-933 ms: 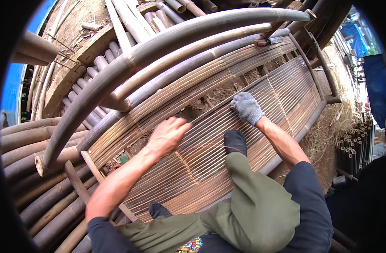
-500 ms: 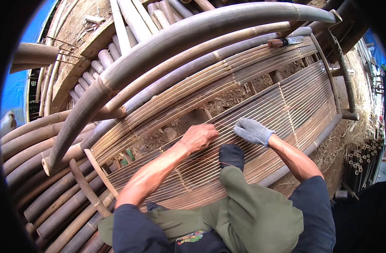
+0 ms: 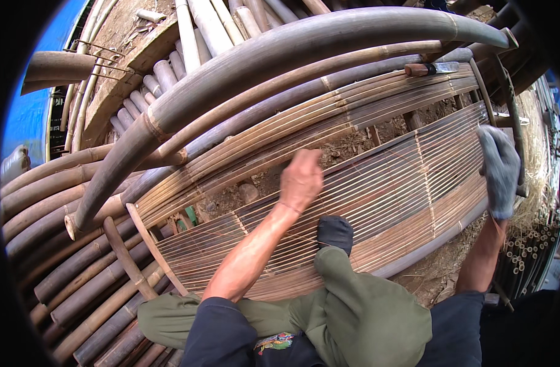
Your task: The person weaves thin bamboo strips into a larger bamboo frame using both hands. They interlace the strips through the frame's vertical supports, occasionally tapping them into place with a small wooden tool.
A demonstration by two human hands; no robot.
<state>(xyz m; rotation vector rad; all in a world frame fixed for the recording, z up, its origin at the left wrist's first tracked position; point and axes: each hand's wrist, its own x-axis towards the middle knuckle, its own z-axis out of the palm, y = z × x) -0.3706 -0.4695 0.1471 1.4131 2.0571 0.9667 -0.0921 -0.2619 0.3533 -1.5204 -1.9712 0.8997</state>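
Observation:
A long bench of bamboo slats lies across the view, with a dark-socked foot on its surface. My bare left hand is raised over the middle of the slats, its fingers curled closed and a little blurred. Thin reddish cord shows faintly over the slats to the right of it. At the bench's right end is my right hand in a grey knitted glove, fingers bent together; what it grips, if anything, cannot be made out.
A wooden-handled blade lies on the bench's far strip of slats. Beyond them arches a thick bamboo rail. Bamboo poles are stacked at the left, and thin bamboo stalks stand bundled at the right.
My right hand has swung far out to the right, from the middle of the slats to the bench's end. My left hand has risen slightly away from me.

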